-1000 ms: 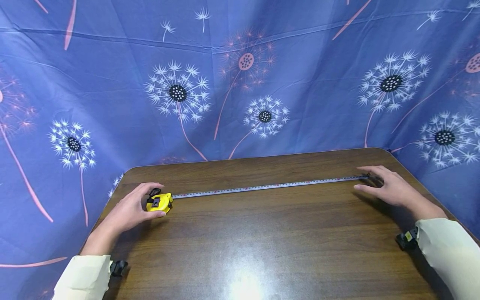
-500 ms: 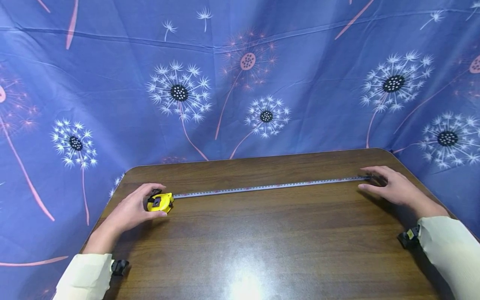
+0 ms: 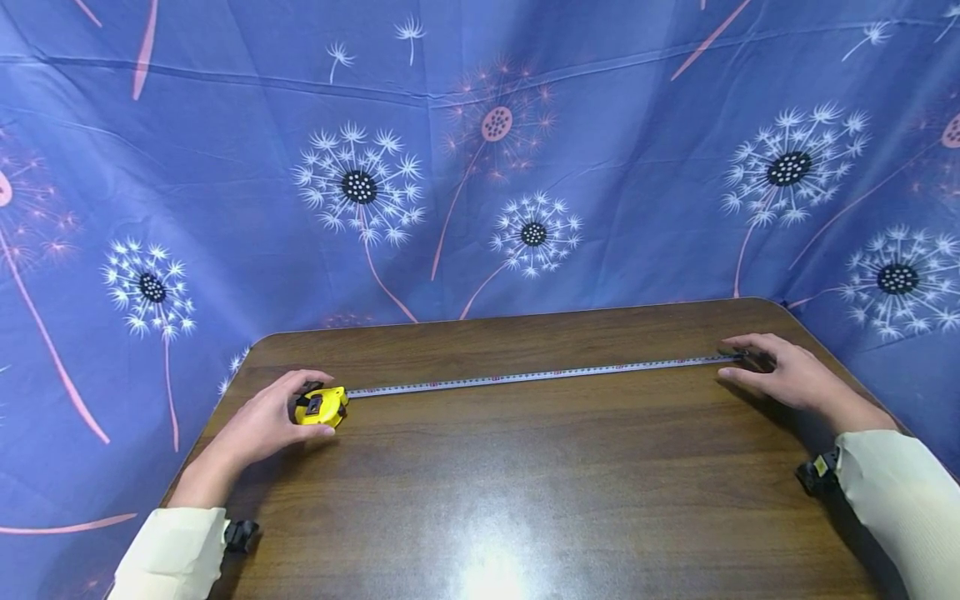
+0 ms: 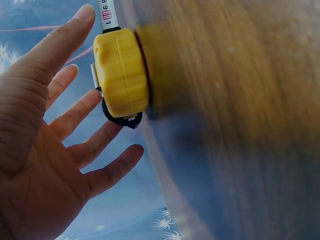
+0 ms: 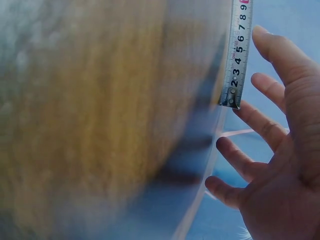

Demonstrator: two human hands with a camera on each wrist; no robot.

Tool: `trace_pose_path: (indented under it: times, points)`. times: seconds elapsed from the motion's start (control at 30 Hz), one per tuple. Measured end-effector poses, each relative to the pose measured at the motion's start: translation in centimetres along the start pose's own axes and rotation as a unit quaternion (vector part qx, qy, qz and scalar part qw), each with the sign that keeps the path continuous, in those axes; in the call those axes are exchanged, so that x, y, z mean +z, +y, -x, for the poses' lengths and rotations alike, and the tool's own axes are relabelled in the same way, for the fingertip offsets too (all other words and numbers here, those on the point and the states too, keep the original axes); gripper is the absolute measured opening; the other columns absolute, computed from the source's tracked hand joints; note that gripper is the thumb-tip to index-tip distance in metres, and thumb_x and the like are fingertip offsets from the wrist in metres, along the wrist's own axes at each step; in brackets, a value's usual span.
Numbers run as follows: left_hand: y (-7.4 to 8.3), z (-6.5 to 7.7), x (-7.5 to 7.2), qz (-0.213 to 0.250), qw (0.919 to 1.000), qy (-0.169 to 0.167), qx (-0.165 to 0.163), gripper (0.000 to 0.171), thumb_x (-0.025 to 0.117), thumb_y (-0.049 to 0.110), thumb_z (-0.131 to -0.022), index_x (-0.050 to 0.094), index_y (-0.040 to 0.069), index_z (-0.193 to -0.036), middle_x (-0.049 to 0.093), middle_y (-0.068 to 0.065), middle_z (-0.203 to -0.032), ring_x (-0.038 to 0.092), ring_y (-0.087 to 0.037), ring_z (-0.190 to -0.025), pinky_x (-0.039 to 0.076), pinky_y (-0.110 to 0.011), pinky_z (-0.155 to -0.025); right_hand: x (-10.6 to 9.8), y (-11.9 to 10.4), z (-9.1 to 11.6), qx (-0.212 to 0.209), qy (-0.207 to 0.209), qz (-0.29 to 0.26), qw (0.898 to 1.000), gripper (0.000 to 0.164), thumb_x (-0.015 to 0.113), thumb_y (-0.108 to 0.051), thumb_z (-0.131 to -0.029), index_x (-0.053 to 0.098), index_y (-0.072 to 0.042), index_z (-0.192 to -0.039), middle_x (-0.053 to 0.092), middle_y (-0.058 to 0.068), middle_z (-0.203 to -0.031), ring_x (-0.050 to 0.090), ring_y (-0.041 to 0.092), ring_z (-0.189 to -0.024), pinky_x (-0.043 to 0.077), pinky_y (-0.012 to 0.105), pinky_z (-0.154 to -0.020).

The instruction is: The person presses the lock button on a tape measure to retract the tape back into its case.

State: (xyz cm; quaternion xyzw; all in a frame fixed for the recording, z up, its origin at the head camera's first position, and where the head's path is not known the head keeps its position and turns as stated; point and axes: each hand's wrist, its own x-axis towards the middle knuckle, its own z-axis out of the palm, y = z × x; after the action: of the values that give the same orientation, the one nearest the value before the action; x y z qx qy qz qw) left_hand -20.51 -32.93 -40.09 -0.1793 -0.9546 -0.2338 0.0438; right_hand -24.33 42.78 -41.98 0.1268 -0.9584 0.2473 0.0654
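Note:
A yellow tape measure [image 3: 322,407] lies on the wooden table at the left, its black strap toward the wrist side. From its mouth the silver blade [image 3: 525,377] runs straight across the tabletop to the right. My left hand [image 3: 264,419] is spread around the case; in the left wrist view the thumb [image 4: 55,50] stands apart from it and the fingers lie loosely behind. At the far end, my right hand [image 3: 787,375] is spread about the blade's metal hook [image 5: 231,102]. Its fingers are parted and relaxed, the fingertips close beside the hook, holding nothing.
The brown wood-grain table [image 3: 525,467] has rounded far corners. A blue cloth [image 3: 630,167] with dandelion print hangs behind it and along both sides. Light glares on the table's near middle.

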Motion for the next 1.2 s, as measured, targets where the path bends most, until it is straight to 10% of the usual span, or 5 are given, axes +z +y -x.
trace_pose_path:
  times: [0.5, 0.77, 1.03, 1.2]
  points:
    - [-0.2, 0.16, 0.04, -0.006, 0.9997, -0.017, -0.019, 0.079, 0.095, 0.041, -0.073, 0.057, 0.02, -0.14, 0.064, -0.01, -0.132, 0.062, -0.028, -0.108, 0.047, -0.054, -0.089, -0.09, -0.19, 0.48, 0.009, -0.004, 0.006, 1.0, 0.051, 0.08, -0.029, -0.092, 0.064, -0.001, -0.132, 0.061, 0.03, -0.127, 0.057, 0.049, -0.113, 0.042, 0.064, -0.086]
    - [-0.24, 0.15, 0.1, -0.003, 0.9995, -0.025, -0.02, 0.079, 0.095, 0.04, -0.073, 0.058, 0.021, -0.14, 0.065, -0.009, -0.13, 0.062, -0.03, -0.111, 0.047, -0.055, -0.089, 0.07, 0.21, 0.82, -0.011, 0.025, 0.012, 1.0, 0.041, 0.083, -0.022, -0.09, 0.07, -0.005, -0.125, 0.068, 0.023, -0.119, 0.059, 0.04, -0.108, 0.042, 0.032, -0.08]
    - [-0.33, 0.1, 0.23, -0.006, 0.9994, -0.029, -0.019, 0.077, 0.095, 0.036, -0.074, 0.058, 0.02, -0.139, 0.064, -0.011, -0.132, 0.061, -0.033, -0.115, 0.047, -0.057, -0.091, 0.15, 0.48, 0.97, -0.02, 0.039, 0.007, 0.999, 0.038, 0.085, -0.018, -0.088, 0.072, -0.007, -0.122, 0.07, 0.019, -0.115, 0.058, 0.007, -0.099, 0.042, 0.023, -0.08]
    - [-0.35, -0.01, 0.3, -0.009, 0.9994, -0.029, -0.016, 0.076, 0.096, 0.033, -0.074, 0.058, 0.021, -0.139, 0.064, -0.011, -0.132, 0.062, -0.033, -0.114, 0.047, -0.057, -0.091, 0.21, 0.62, 1.01, -0.023, 0.04, 0.009, 0.999, 0.035, 0.084, -0.014, -0.088, 0.072, -0.007, -0.12, 0.071, 0.017, -0.112, 0.061, 0.011, -0.098, 0.042, 0.021, -0.078]
